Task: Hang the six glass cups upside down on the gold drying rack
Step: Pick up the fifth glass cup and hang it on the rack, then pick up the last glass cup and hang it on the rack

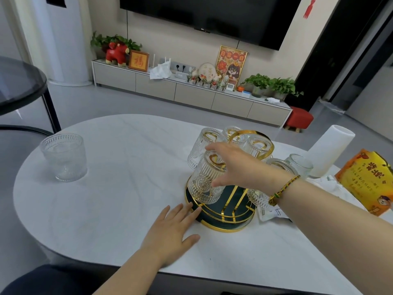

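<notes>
The gold drying rack [225, 218] with a dark round base stands right of the table's middle. Several ribbed glass cups hang upside down on it, among them one at the back left [202, 145] and one at the back right [258, 147]. My right hand [236, 165] grips the base of the front cup [205, 184], which sits upside down on a gold prong. My left hand [172, 228] lies flat on the table with its fingertips against the rack's base rim. One glass cup [63, 156] stands upright, apart, at the table's far left.
The white marble table [110, 205] is oval. At its right end stand a white cylinder [329, 150], a small glass jar [299, 165], an orange printed packet [368, 179] and papers. A dark round side table [19, 86] is at the left.
</notes>
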`<move>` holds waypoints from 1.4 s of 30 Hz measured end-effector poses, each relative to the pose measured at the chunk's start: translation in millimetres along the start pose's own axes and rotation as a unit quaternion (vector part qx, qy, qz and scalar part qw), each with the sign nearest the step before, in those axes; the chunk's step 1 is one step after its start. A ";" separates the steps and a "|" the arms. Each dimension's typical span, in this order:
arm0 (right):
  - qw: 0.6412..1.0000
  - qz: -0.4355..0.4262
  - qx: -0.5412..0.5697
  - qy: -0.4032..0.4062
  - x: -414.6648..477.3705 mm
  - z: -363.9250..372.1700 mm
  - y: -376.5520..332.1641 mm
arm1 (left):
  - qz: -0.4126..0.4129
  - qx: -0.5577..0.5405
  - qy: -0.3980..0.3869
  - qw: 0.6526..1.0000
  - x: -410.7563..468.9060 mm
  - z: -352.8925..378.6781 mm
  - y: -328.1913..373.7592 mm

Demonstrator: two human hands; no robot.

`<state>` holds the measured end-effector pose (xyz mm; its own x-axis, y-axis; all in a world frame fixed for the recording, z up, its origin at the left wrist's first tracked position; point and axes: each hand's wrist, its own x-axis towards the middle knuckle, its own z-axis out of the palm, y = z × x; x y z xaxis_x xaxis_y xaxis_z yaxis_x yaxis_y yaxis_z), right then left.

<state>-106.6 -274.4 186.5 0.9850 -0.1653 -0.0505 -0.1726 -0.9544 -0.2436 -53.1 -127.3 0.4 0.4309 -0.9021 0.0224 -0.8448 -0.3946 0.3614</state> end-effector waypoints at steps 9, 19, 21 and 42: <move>0.999 -0.007 -0.004 0.034 -8.5 -5.8 -2.8 | -0.009 -0.022 0.009 1.000 -1.7 -4.6 2.7; 0.972 -0.107 0.091 0.190 11.2 44.2 -58.8 | -0.208 -0.026 0.188 0.960 -68.9 -46.3 -66.2; 0.975 -0.092 0.139 0.148 29.7 65.6 -74.7 | -0.256 -0.011 0.178 0.950 -82.4 -52.2 -85.8; 0.943 0.004 0.329 0.048 210.2 190.7 -189.2 | -0.291 0.034 0.158 0.943 -102.5 -53.8 -108.9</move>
<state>131.6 -81.1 37.3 0.9744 -0.2232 0.0265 -0.1155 -0.5981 -0.7931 11.7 17.5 8.9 0.8919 -0.4361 0.1197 -0.4496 -0.8266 0.3385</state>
